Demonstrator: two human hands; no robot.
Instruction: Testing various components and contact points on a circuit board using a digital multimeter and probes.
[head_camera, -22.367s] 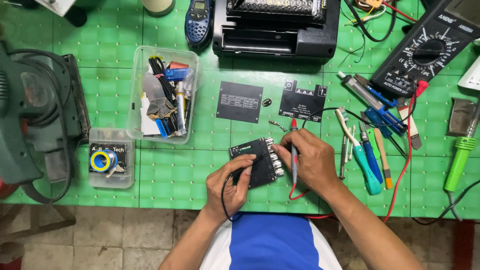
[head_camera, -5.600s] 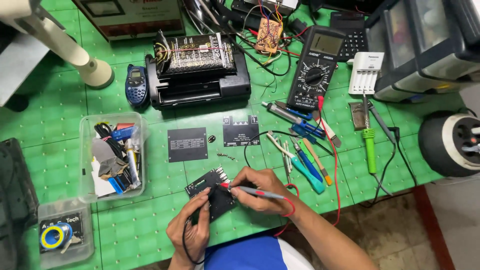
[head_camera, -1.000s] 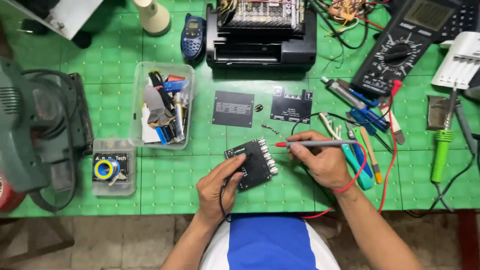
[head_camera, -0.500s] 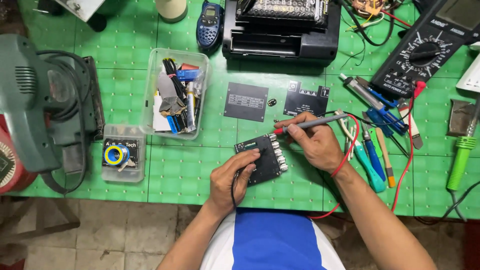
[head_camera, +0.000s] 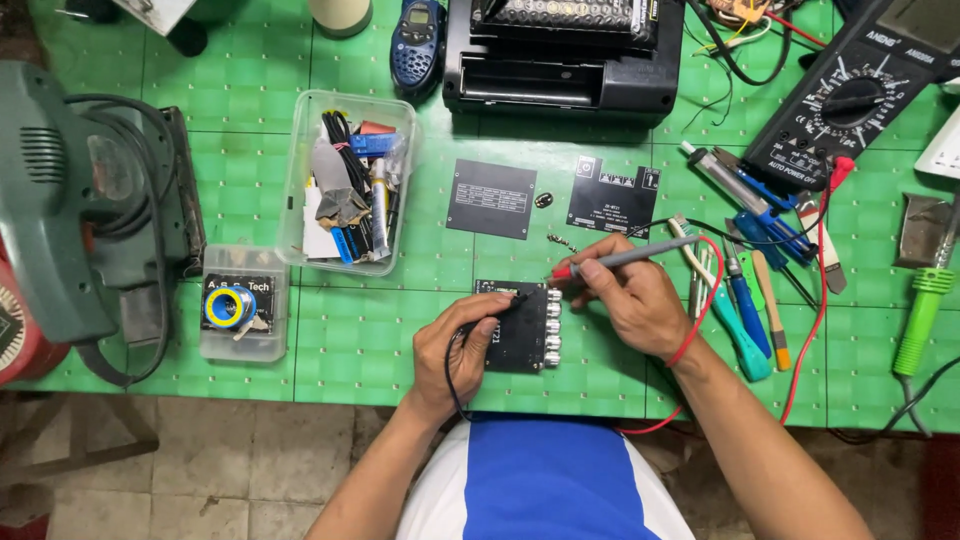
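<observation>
A clear box (head_camera: 345, 180) holds wires and small parts; a smaller box (head_camera: 243, 303) holds a blue ring. The left hand (head_camera: 462, 345) pinches a black probe on the black board (head_camera: 520, 325). The right hand (head_camera: 630, 300) grips a red-tipped probe (head_camera: 625, 257) beside it. Tools (head_camera: 745, 300) lie just right.

The circuit board (head_camera: 520, 338) is lying on the bench (head_camera: 380, 330) near its front edge. The left hand (head_camera: 460, 350) is resting at the board's 8 o'clock, the right hand (head_camera: 630, 300) at its 3 o'clock, touching a probe (head_camera: 625, 257) to the board's 1 o'clock corner. Two flat plates (head_camera: 490, 198) (head_camera: 612, 195) are lying at 12 o'clock, side by side. The open tray of parts (head_camera: 350, 185) is sitting at 10 o'clock, the small box (head_camera: 243, 305) at 9 o'clock. The multimeter (head_camera: 850, 90) is lying at 2 o'clock, with hand tools (head_camera: 745, 300) at 3 o'clock.
</observation>
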